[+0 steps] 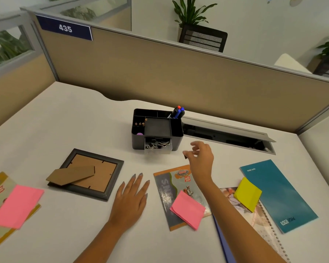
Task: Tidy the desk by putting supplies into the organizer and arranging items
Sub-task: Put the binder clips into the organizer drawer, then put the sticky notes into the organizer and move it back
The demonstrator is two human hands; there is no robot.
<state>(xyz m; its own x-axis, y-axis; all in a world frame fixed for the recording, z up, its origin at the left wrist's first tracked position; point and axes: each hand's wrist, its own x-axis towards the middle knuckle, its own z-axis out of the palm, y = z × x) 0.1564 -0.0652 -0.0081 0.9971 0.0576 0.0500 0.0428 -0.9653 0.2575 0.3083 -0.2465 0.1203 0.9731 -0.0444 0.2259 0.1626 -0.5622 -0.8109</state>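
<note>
A potted plant (193, 10) and black mesh chair (203, 37) stand beyond the tan partition (160, 73).

Three sticky-note pads (187, 209) – four booklets (179, 194) – one organizer (139, 141), one frame (110, 179)

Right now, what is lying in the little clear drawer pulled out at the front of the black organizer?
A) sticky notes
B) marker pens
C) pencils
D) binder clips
D: the clear drawer at the front of the organizer holds black and silver binder clips.
</note>
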